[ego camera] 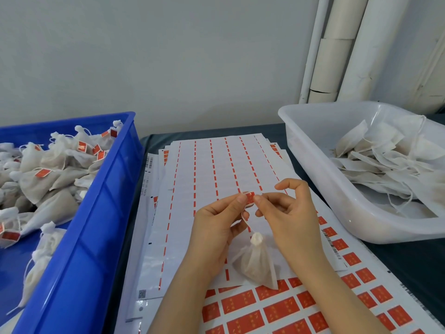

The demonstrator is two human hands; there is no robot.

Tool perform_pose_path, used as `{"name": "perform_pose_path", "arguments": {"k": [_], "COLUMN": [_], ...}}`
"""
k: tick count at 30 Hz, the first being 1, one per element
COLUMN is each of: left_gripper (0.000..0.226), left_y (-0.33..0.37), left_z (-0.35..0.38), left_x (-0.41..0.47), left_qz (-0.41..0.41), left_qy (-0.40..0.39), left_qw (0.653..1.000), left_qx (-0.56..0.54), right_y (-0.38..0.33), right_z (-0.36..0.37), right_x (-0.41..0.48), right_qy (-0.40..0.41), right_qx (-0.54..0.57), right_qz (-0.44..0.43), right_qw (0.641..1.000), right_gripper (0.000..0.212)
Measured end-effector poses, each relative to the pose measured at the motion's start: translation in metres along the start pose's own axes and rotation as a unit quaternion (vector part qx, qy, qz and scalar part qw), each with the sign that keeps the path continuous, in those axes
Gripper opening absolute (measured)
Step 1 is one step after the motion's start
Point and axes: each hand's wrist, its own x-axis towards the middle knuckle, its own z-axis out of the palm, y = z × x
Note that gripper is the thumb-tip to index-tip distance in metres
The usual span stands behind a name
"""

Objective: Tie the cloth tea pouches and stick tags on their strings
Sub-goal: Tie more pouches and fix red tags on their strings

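A small red tag [249, 197] is pinched between my left hand [216, 225] and my right hand [286, 213] above the sticker sheets. From the tag a white string [248, 225] runs down to a tied white cloth tea pouch [258, 263], which hangs under my hands with its gathered neck up. My left thumb and fingers press one side of the tag, my right thumb and forefinger the other. Sheets of red tag stickers [277, 309] lie below the pouch.
A blue crate [96, 213] on the left holds several tied pouches with red tags. A translucent white tub [337, 189] on the right holds several flat untied pouches. Used sticker backing sheets [204, 169] cover the dark table between them. White pipes stand at the back right.
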Motion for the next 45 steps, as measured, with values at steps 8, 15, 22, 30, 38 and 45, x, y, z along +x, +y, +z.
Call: {"name": "perform_pose_path", "arguments": {"k": [8, 15, 22, 30, 38, 45], "left_gripper": [0.022, 0.023, 0.019, 0.011, 0.014, 0.024], "left_y": [-0.002, -0.007, -0.006, -0.008, -0.014, -0.016], "left_z": [0.001, -0.001, -0.002, -0.001, -0.002, 0.001], "left_x": [0.000, 0.003, 0.004, 0.007, 0.006, 0.006], "left_qz": [0.010, 0.023, 0.039, 0.052, 0.144, 0.175], "left_qy": [0.010, 0.015, 0.059, 0.052, 0.041, 0.054], "left_qw": [1.000, 0.999, 0.996, 0.994, 0.972, 0.959], "left_qx": [0.021, 0.037, 0.045, 0.087, 0.178, 0.217], "right_y": [0.003, -0.001, 0.000, 0.000, 0.001, 0.000], "right_z": [0.000, 0.004, 0.003, 0.001, 0.003, 0.005], "right_x": [0.000, -0.001, -0.001, 0.000, -0.003, -0.006], "right_qy": [-0.010, -0.078, -0.069, -0.070, -0.089, -0.082], "right_qx": [-0.024, -0.050, -0.052, -0.023, -0.071, -0.100], "right_qz": [-0.017, 0.001, -0.011, -0.008, -0.055, -0.093], "right_qw": [1.000, 0.996, 0.996, 0.997, 0.992, 0.987], "right_gripper": [0.026, 0.019, 0.016, 0.009, 0.011, 0.017]}}
